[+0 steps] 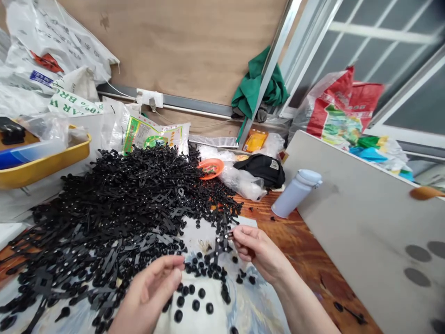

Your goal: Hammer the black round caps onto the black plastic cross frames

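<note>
I see the right hand [259, 253] pinching a light, stiff black plastic strip [219, 245] by its stem at twelve o'clock; left hand [148, 290] open at seven.

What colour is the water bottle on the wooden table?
The water bottle is pale blue, clearest in the head view.

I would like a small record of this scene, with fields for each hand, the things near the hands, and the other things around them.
Left hand: open, nothing visible in it, above the loose black round pieces.
Right hand: thumb and fingers pinch a black plastic strip.
Nearby: a large heap of black plastic strips with round pieces, on a wooden table.
Rest: yellow tray, orange plate, black pouch, pale blue bottle.
</note>
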A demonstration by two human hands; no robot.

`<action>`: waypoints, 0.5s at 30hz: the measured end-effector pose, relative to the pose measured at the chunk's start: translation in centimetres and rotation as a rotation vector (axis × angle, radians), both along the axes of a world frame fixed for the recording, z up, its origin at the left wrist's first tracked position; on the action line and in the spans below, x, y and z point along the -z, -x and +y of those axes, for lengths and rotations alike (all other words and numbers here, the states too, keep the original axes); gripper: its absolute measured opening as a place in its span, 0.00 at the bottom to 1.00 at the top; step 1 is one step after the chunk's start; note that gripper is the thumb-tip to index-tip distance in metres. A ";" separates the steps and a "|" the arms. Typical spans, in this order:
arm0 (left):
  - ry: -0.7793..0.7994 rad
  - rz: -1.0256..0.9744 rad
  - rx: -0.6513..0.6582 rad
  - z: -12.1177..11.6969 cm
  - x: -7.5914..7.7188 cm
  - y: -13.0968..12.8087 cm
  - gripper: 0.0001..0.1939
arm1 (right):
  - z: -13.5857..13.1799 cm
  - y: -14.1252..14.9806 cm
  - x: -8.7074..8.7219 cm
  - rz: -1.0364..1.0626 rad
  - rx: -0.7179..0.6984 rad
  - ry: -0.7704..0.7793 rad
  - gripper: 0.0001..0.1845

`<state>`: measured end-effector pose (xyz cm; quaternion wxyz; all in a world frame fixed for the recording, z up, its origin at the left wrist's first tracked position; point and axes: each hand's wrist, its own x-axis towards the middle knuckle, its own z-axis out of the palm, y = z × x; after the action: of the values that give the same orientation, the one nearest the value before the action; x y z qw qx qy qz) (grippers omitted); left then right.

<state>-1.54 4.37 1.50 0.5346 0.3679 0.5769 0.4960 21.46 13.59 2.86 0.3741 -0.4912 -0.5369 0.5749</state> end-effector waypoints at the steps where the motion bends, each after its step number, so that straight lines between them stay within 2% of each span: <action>1: 0.024 -0.050 0.053 -0.1 -0.6 -0.2 0.21 | -1.1 0.2 -0.2 0.030 -0.046 0.037 0.28; 3: 0.059 -0.144 0.219 -0.3 -1.6 -0.8 0.23 | -3.5 0.8 -0.4 0.071 -0.126 0.095 0.26; 5: 0.109 -0.136 0.344 -0.7 -2.2 -1.8 0.17 | -5.6 1.4 -0.4 0.084 -0.202 0.121 0.23; 6: 0.128 -0.096 0.364 -0.9 -2.3 -2.3 0.13 | -6.4 1.6 -0.3 0.082 -0.234 0.124 0.22; 8: 0.159 -0.004 0.341 -1.7 -2.1 -3.2 0.08 | -7.9 1.6 0.1 0.081 -0.253 0.129 0.20; 10: 0.191 0.037 0.284 -2.6 -1.5 -3.8 0.08 | -8.9 1.2 0.7 0.108 -0.207 0.164 0.21; 15: 0.299 -0.042 0.221 -5.3 0.3 -4.3 0.15 | -11.3 0.8 2.9 0.191 -0.130 0.295 0.22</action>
<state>2.74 -0.90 1.23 0.6465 0.3352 0.5889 0.3504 20.65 2.29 -0.04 0.3094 -0.4482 -0.4392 0.7145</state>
